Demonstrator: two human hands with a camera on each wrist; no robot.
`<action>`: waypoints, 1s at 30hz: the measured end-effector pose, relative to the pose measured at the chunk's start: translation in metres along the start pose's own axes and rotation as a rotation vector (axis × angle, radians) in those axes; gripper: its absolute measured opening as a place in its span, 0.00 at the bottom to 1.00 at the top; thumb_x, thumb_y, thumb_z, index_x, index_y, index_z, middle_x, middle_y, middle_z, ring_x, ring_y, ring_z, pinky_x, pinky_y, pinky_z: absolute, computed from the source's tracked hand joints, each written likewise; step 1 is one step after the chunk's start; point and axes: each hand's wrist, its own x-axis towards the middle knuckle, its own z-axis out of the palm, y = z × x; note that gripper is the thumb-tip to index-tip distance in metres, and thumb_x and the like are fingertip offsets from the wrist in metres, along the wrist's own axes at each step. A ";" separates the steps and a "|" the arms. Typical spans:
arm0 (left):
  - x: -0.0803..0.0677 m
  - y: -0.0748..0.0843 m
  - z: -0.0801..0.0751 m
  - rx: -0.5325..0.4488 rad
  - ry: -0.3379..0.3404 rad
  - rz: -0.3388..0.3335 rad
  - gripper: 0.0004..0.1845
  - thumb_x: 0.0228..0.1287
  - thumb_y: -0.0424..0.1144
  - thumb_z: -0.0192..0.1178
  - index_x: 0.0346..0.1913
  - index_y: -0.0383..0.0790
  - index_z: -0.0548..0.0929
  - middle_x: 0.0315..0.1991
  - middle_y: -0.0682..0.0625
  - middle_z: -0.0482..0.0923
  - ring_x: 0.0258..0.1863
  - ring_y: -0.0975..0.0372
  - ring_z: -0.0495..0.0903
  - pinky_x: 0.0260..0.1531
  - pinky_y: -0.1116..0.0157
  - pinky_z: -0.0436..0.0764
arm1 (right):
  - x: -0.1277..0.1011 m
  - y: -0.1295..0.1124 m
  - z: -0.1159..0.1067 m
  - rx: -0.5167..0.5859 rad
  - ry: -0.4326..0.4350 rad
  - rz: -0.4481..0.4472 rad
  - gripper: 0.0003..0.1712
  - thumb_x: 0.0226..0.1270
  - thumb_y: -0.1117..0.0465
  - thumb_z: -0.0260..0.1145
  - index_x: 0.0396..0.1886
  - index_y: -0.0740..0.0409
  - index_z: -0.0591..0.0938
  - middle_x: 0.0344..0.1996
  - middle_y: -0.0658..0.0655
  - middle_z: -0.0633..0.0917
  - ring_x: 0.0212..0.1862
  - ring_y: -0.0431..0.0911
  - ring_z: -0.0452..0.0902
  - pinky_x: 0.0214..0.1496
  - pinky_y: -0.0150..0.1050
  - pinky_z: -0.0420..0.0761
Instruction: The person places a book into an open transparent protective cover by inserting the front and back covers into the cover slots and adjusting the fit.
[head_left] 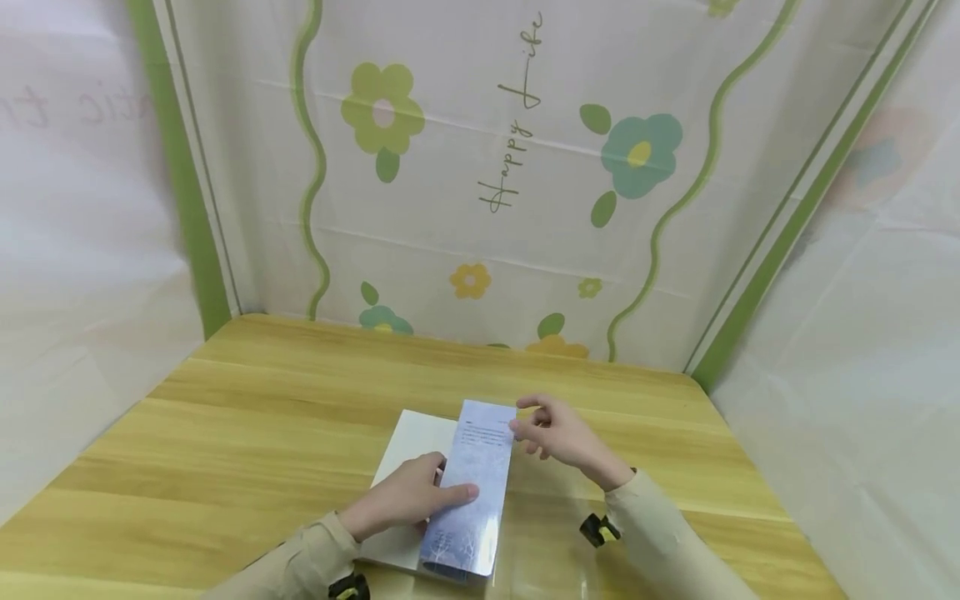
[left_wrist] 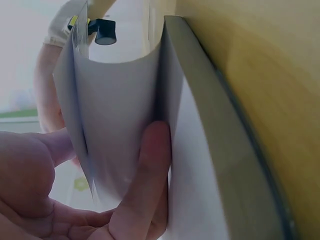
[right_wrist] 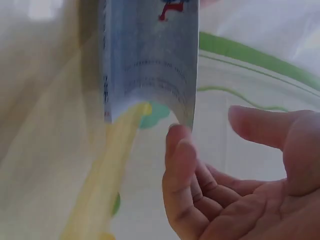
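A book with a white page (head_left: 427,431) uppermost lies on the table. From its right side rises a bluish, printed cover flap (head_left: 480,467), which bends in a curve in both wrist views. My left hand (head_left: 412,496) holds this flap, thumb on the printed face and fingers behind it, between flap and pages. Beside the flap's upper right corner is my right hand (head_left: 558,433), its thumb apart from the loosely bent fingers. One fingertip (right_wrist: 177,132) is at the flap's edge; whether it touches cannot be told.
Clear film (head_left: 547,558) shows on the wooden table (head_left: 262,450) to the right of the book. A patterned cloth (head_left: 465,167) hangs behind the table, with pale cloth at both sides. Each wrist bears a small black device (head_left: 598,530).
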 end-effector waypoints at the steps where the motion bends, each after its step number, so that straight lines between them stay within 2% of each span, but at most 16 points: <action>1: 0.000 0.000 0.000 -0.003 -0.001 -0.001 0.27 0.63 0.50 0.67 0.48 0.26 0.74 0.29 0.46 0.77 0.21 0.58 0.79 0.17 0.60 0.81 | -0.003 0.001 -0.003 -0.040 0.016 -0.004 0.34 0.69 0.55 0.67 0.67 0.67 0.67 0.36 0.59 0.83 0.35 0.58 0.81 0.34 0.49 0.83; 3: 0.000 0.002 -0.001 -0.011 0.000 -0.005 0.28 0.63 0.50 0.67 0.48 0.26 0.74 0.29 0.46 0.77 0.21 0.57 0.79 0.17 0.60 0.81 | -0.008 0.004 -0.006 -0.145 0.043 -0.023 0.34 0.67 0.58 0.69 0.66 0.69 0.68 0.38 0.60 0.82 0.37 0.56 0.81 0.36 0.49 0.83; 5: 0.001 0.003 -0.002 -0.015 0.004 -0.007 0.27 0.63 0.50 0.67 0.48 0.27 0.73 0.29 0.46 0.77 0.21 0.57 0.79 0.16 0.59 0.81 | -0.013 0.006 -0.007 -0.294 0.038 -0.047 0.36 0.62 0.59 0.73 0.65 0.70 0.70 0.43 0.61 0.82 0.42 0.56 0.81 0.42 0.49 0.83; 8: 0.002 0.004 -0.003 -0.008 0.016 -0.007 0.27 0.63 0.50 0.67 0.48 0.27 0.73 0.29 0.46 0.77 0.20 0.57 0.79 0.16 0.59 0.81 | -0.021 0.009 -0.005 -0.487 -0.047 -0.054 0.43 0.54 0.55 0.78 0.64 0.72 0.71 0.54 0.68 0.78 0.53 0.61 0.76 0.55 0.56 0.77; 11: 0.003 0.004 -0.003 -0.003 0.025 -0.011 0.28 0.62 0.50 0.68 0.49 0.27 0.73 0.29 0.46 0.78 0.20 0.57 0.79 0.15 0.59 0.81 | -0.028 0.011 0.000 -0.581 -0.168 0.017 0.55 0.46 0.48 0.81 0.68 0.72 0.67 0.65 0.72 0.69 0.65 0.66 0.65 0.65 0.62 0.66; 14: 0.002 0.004 -0.003 -0.004 0.024 -0.014 0.30 0.62 0.51 0.67 0.50 0.26 0.73 0.29 0.46 0.78 0.20 0.57 0.79 0.13 0.59 0.81 | -0.033 0.013 0.003 -0.603 -0.261 0.117 0.64 0.41 0.45 0.83 0.72 0.71 0.61 0.71 0.73 0.58 0.71 0.66 0.53 0.69 0.62 0.57; 17: 0.001 0.003 -0.003 0.005 0.025 -0.010 0.30 0.63 0.51 0.67 0.50 0.25 0.72 0.29 0.46 0.77 0.19 0.57 0.79 0.13 0.59 0.81 | -0.035 0.016 0.003 -0.631 -0.319 0.163 0.68 0.38 0.45 0.83 0.73 0.72 0.58 0.73 0.74 0.51 0.74 0.65 0.43 0.72 0.60 0.50; 21: 0.001 0.003 -0.005 0.058 0.045 -0.004 0.31 0.63 0.53 0.66 0.50 0.25 0.73 0.29 0.45 0.77 0.18 0.58 0.78 0.13 0.60 0.80 | -0.033 0.023 0.002 -0.614 -0.344 0.124 0.70 0.39 0.46 0.83 0.74 0.72 0.55 0.74 0.74 0.46 0.75 0.65 0.38 0.72 0.61 0.48; 24: 0.002 0.002 -0.006 0.098 0.072 -0.008 0.33 0.62 0.54 0.66 0.50 0.24 0.72 0.29 0.44 0.76 0.16 0.58 0.77 0.13 0.61 0.79 | -0.028 0.031 0.001 -0.539 -0.319 0.076 0.70 0.38 0.49 0.84 0.74 0.72 0.54 0.74 0.73 0.45 0.75 0.65 0.38 0.72 0.61 0.49; 26: 0.004 0.001 -0.006 0.095 0.077 -0.014 0.33 0.62 0.53 0.67 0.50 0.24 0.72 0.27 0.44 0.76 0.15 0.58 0.77 0.12 0.61 0.79 | -0.025 0.035 0.002 -0.499 -0.298 0.048 0.70 0.36 0.50 0.85 0.74 0.72 0.55 0.74 0.73 0.46 0.74 0.66 0.39 0.72 0.60 0.49; 30: 0.012 -0.001 -0.001 0.065 0.050 -0.027 0.34 0.62 0.51 0.68 0.53 0.23 0.69 0.24 0.45 0.77 0.14 0.57 0.78 0.11 0.60 0.80 | -0.022 0.041 0.002 -0.494 -0.284 0.021 0.67 0.34 0.53 0.85 0.73 0.72 0.59 0.74 0.73 0.49 0.74 0.66 0.42 0.71 0.61 0.51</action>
